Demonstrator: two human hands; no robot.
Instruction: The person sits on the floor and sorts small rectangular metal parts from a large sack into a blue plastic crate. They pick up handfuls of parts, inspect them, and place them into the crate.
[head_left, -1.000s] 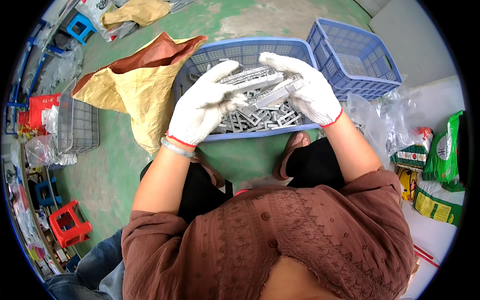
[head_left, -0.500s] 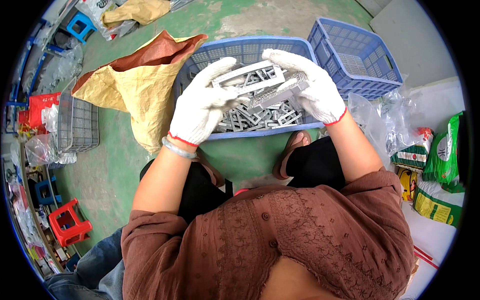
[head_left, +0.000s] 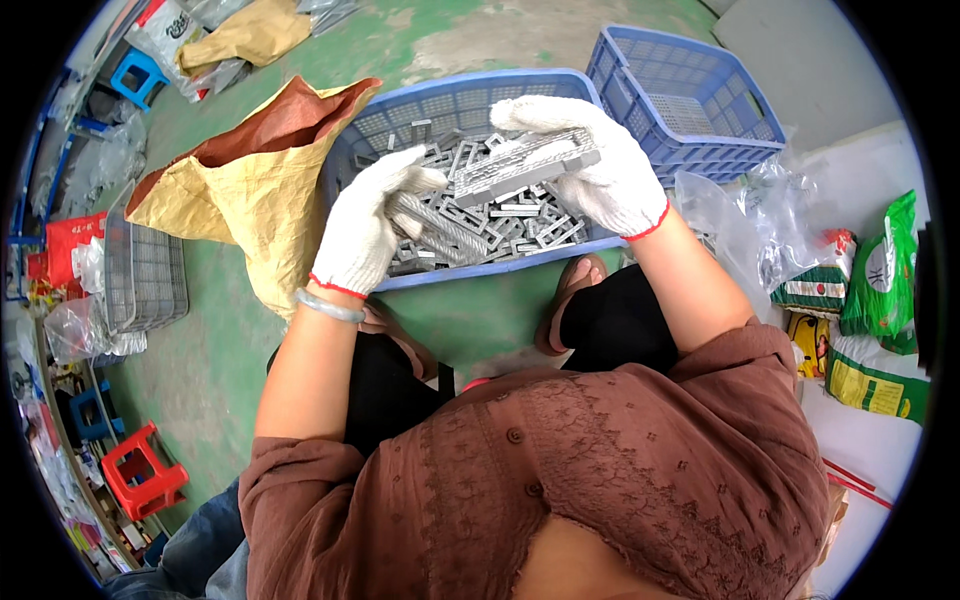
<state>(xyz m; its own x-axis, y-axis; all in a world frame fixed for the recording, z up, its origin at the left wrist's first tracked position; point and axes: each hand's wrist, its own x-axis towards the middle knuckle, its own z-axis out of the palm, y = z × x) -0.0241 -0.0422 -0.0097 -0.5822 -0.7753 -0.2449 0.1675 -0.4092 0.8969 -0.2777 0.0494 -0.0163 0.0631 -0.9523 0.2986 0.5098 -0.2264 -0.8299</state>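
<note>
Right hand (head_left: 612,172) grips a grey frame (head_left: 500,176), left hand (head_left: 362,222) a ridged bar (head_left: 440,230); both seem stiff, weighty, best held by long sides.

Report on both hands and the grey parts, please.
Left hand holding ridged grey piece. Right hand gripping grey frame piece above blue basket. Nothing visibly blocking.

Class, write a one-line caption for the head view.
Gloved left hand and right hand hold grey parts over a blue crate of similar pieces, beside an open yellow sack.
</note>
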